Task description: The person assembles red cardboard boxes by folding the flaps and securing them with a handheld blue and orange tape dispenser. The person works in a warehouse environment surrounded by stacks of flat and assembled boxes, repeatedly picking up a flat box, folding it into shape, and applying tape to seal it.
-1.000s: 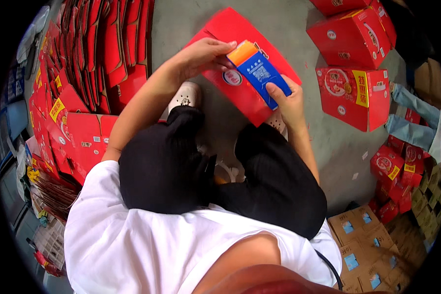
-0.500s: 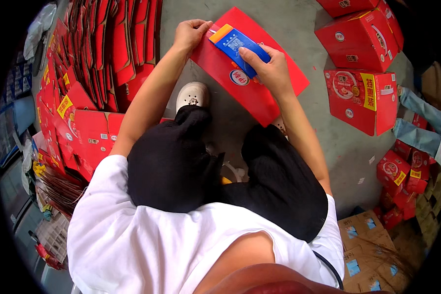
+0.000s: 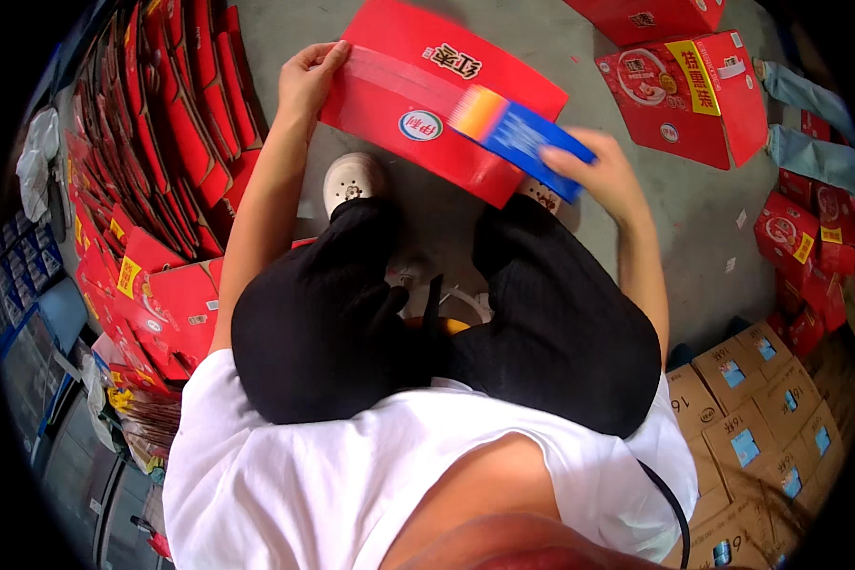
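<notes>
I sit with knees apart over a grey floor, holding a flat red carton point(image 3: 418, 85) in front of me. My left hand point(image 3: 306, 78) grips its left edge. My right hand point(image 3: 598, 176) holds a small blue and orange packet point(image 3: 518, 133) that lies against the carton's right part. A strip of clear tape runs across the red carton's face. One white shoe point(image 3: 350, 180) shows below the carton.
A long row of flattened red cartons point(image 3: 152, 142) leans at my left. Assembled red boxes point(image 3: 693, 90) stand at upper right, smaller red packs point(image 3: 803, 256) at right. Brown cardboard boxes point(image 3: 760, 399) are stacked at lower right.
The red carton has turned and come closer to me. My right hand with the blue packet slid from the carton's top to its right side.
</notes>
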Tool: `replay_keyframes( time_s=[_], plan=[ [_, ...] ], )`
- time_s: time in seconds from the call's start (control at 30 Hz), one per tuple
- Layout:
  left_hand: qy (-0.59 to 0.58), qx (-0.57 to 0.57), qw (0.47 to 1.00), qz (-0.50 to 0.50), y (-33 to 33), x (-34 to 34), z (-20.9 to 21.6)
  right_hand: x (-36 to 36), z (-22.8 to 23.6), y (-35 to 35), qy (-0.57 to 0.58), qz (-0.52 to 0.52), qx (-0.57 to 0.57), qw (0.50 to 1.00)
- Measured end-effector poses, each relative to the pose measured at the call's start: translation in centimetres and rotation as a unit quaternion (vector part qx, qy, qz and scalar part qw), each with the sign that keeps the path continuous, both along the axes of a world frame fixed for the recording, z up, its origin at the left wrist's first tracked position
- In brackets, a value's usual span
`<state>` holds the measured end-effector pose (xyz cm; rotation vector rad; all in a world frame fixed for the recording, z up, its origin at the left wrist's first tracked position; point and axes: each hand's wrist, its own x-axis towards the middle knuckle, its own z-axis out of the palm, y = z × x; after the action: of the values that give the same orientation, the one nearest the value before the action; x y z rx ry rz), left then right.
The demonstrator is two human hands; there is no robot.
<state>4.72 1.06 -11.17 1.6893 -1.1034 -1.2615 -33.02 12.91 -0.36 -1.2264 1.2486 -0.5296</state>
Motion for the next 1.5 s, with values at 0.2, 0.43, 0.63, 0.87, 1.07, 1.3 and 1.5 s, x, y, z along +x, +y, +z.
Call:
replay_keyframes(
  time_s=[0.2,0.43,0.63,0.87,1.07,1.3,1.5],
  plan=[
    [-0.092,-0.068,0.993,-0.027,0.3,0.9,-0.7,-7.2,-0.2,7.0,0.139,-0.049,0.05,0.988],
    [-0.5,-0.311,0.764,-0.262,5.7,-11.5,2.2,0.4,-1.5,5.6,0.389,-0.039,-0.061,0.918],
    [-0.44,-0.273,0.825,-0.227,3.8,-11.9,3.1,0.8,-4.3,6.1,0.397,-0.092,-0.028,0.913],
    [-0.061,0.0,0.998,0.0,-0.3,4.6,1.3,1.4,0.8,5.0,0.225,-0.181,-0.108,0.951],
    [0.06,0.012,0.996,0.07,-1.6,6.4,5.4,2.9,8.1,1.4,0.188,-0.162,-0.223,0.943],
    [-0.025,0.057,0.998,0.002,-1.4,2.0,11.0,4.7,8.8,-2.1,0.072,-0.186,-0.33,0.923],
    [-0.015,-0.146,0.981,-0.13,0.7,-3.4,9.9,4.0,4.0,-2.8,0.165,-0.163,-0.205,0.951]
  ],
)
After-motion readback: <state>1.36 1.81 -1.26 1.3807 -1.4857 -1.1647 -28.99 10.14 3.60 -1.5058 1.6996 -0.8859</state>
